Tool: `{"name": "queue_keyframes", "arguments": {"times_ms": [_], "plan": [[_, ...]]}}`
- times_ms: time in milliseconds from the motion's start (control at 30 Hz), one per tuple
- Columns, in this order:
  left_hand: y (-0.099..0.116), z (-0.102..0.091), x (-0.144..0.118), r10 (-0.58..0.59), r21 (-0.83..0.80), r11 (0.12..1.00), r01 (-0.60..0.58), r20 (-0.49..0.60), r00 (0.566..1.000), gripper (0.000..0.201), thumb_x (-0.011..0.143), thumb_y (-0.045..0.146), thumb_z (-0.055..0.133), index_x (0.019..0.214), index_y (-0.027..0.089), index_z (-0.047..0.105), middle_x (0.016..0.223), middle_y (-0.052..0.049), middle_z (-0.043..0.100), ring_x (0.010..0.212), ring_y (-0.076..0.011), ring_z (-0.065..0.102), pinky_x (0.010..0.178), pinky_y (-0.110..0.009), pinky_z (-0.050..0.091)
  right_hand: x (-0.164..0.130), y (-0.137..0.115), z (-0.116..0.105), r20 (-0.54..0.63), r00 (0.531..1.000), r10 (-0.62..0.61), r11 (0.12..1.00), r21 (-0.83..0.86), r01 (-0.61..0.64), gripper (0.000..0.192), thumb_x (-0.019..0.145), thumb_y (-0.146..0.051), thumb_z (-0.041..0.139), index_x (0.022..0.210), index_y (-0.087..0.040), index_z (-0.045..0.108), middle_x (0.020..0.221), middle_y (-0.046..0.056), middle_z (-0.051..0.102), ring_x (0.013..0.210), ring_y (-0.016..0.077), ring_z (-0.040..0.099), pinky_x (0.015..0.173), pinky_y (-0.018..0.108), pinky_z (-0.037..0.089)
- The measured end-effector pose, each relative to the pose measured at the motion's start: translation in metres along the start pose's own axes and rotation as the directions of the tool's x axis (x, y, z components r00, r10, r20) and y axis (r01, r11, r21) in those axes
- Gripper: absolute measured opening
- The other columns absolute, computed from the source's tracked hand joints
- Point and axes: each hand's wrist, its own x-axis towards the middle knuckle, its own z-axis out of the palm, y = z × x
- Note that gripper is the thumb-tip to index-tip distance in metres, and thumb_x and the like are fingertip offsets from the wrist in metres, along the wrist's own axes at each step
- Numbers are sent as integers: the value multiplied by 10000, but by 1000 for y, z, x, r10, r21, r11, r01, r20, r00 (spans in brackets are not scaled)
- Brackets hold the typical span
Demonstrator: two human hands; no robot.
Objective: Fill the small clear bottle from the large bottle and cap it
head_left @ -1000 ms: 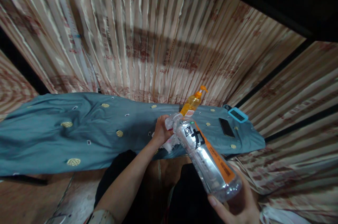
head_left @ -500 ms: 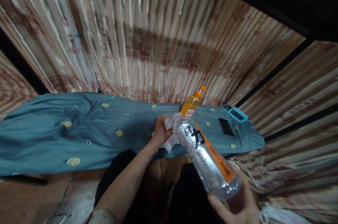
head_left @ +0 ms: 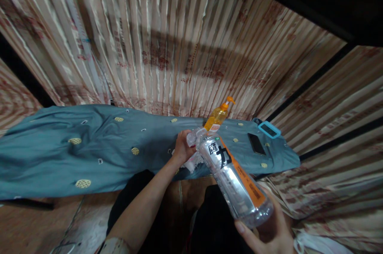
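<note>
Item under handling: a clear plastic drink bottle (head_left: 231, 176) with an orange label strip and large black characters on a white panel. It appears nearly empty, and the ribbed base shows through at its near end. It is held in the air, tilted, base toward the person and neck pointing away toward the near edge of the blue-grey spotted cloth (head_left: 89, 146).

Right hand (head_left: 267, 236): cupped under the bottle's base, thumb along its lower side, gripping it.

Left hand (head_left: 182, 148): closed around the bottle's neck end together with a crumpled white wad (head_left: 193, 162), material not determinable. The cap itself is hidden by the fingers.

Change against the frames half a second and one second ago: none of note. Bottle, both hands and surrounding items keep the same positions, with at most a slight shift of the bottle's base.

Surroundings: an orange pump bottle (head_left: 218, 116) stands on the cloth just beyond the left hand. A dark phone (head_left: 256, 144) lies toward the cloth's right end, and a device in a blue case (head_left: 269, 129) lies near its far right corner. A striped curtain (head_left: 179, 38) hangs behind.
</note>
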Motion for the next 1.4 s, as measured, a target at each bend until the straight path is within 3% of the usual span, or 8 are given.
{"name": "queue_keyframes", "arguments": {"times_ms": [300, 467, 700, 1400], "plan": [[3, -2, 1, -13, 11, 1000, 13, 13, 1000, 462, 586, 227, 830, 982, 203, 594, 1003, -71, 683, 980, -290, 662, 900, -466, 546, -2, 0, 4, -18, 998, 57, 997, 60, -56, 866, 593, -523, 851, 1323, -227, 493, 1313, 130, 651, 1194, 311, 640, 997, 394, 504], [4, -2, 1, -10, 13, 1000, 10, 25, 1000, 457, 578, 200, 825, 972, 200, 594, 1006, -65, 685, 991, -283, 661, 912, -460, 543, -1, 2, 2, 2, 999, 46, 998, 40, -46, 867, 598, -530, 857, 1325, -219, 499, 1247, 123, 686, 1086, 286, 690, 916, 366, 537], [0, 2, 1, -6, 13, 1000, 6, -6, 1000, 453, 566, 147, 789, 971, 203, 594, 997, -61, 687, 984, -284, 666, 903, -454, 546, -2, 3, 1, 4, 998, 57, 997, 44, -57, 873, 598, -530, 862, 1332, -237, 490, 1330, 118, 644, 1193, 301, 646, 981, 362, 514], [-2, 2, 2, -16, 14, 1000, 15, 17, 1000, 444, 581, 173, 796, 977, 182, 595, 1008, -83, 687, 993, -300, 661, 915, -474, 538, -1, -3, 3, -6, 998, 56, 998, 31, -56, 847, 595, -515, 849, 1314, -231, 505, 1268, 102, 677, 1139, 277, 666, 933, 330, 521]]}}
